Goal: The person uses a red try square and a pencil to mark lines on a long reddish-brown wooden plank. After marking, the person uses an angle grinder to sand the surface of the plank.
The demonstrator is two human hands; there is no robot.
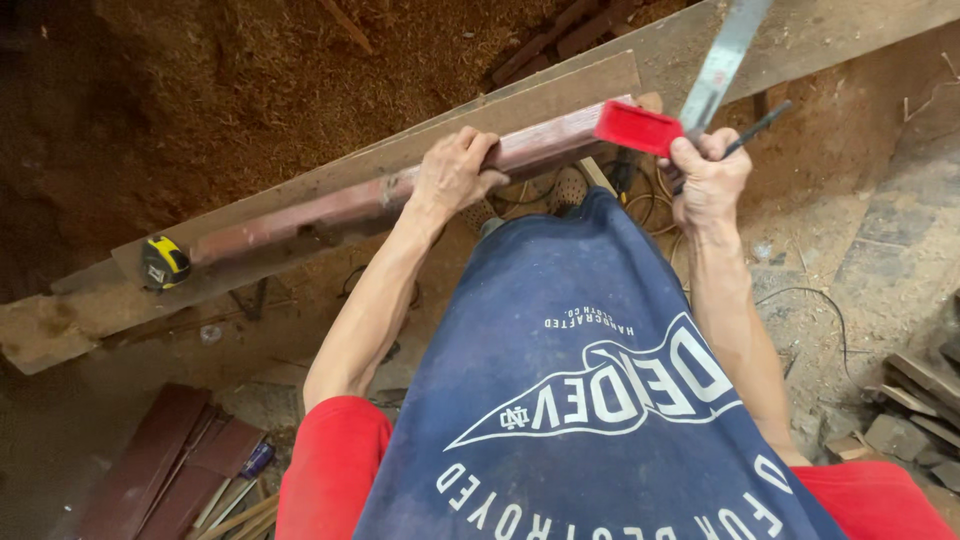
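Spanning the frame on a slant, one long plank [330, 190] serves as the work surface above a floor of sawdust [250, 70]. One reddish wooden bar [330, 205] lies lengthwise on the plank, its near end painted bright red [637, 127]. One pile of reddish boards [160, 465] lies on the floor at lower left, and one heap of offcuts [915, 410] sits at the right edge. One metal square [722, 62] rises steeply from the bar's red end. One yellow-and-black tape measure [163, 262] rests on the plank, just beside the bar's far end. One dark pencil [752, 130] is counted. The left hand [455, 172] presses down on the bar at mid-length, fingers curled over its far edge, gripping it. The right hand [708, 175] is clenched, holding the square and the pencil together against the red end.
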